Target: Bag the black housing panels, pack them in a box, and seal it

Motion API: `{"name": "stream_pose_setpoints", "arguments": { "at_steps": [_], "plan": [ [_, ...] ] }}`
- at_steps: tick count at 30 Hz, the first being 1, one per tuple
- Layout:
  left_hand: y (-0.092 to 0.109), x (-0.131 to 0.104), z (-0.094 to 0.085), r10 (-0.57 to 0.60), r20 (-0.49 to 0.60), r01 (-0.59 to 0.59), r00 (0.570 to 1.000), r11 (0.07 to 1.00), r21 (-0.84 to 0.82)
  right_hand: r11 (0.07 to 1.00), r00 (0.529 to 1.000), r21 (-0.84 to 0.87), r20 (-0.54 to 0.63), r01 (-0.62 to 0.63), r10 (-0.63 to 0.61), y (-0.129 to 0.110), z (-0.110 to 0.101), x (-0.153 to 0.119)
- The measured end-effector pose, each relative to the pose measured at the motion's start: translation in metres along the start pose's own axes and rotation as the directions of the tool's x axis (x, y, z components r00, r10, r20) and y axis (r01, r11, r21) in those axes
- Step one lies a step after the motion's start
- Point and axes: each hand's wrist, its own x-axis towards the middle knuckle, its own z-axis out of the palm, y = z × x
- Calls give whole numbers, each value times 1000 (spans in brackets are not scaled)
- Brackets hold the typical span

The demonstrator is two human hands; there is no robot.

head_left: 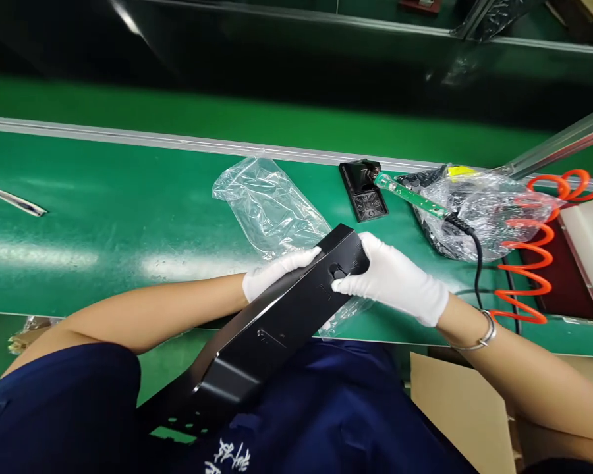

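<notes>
A long black panel [277, 322] with an angled lower end and cut-outs lies slantwise in front of my body, its far end over the green table. My left hand [279, 273], in a white glove, holds its left edge, with the fingers partly hidden behind the panel. At the far right end, my gloved right hand [395, 276] grips the corner, thumb on the face beside a small dark oval opening. Clear plastic film [271, 204] lies just beyond the panel and shows under it too.
A green-handled tool [412, 196] rests in a black stand [368, 197]. To its right are a plastic-wrapped bundle [479, 210] and a coiled orange hose [528, 283]. A thin pale tool [18, 202] lies at the left. Cardboard [462, 408] is below the table edge.
</notes>
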Motion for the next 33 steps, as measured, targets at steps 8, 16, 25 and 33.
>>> {"name": "stream_pose_setpoints", "arguments": {
  "at_steps": [8,16,25,33],
  "plan": [
    [0,-8,14,-215,-257,243,942,966,84,995,997,69,30,-77,75,2,16,2],
    [-6,-15,-8,-155,-25,157,988,980,120,912,995,404,93,-71,36,10,26,0],
    [-4,-14,-4,-166,-86,180,982,963,202,966,1000,260,-4,7,-7,13,34,2],
    [12,-16,-3,-86,89,72,992,986,153,572,579,-450,-139,686,-803,26,17,-11]
  ]
}}
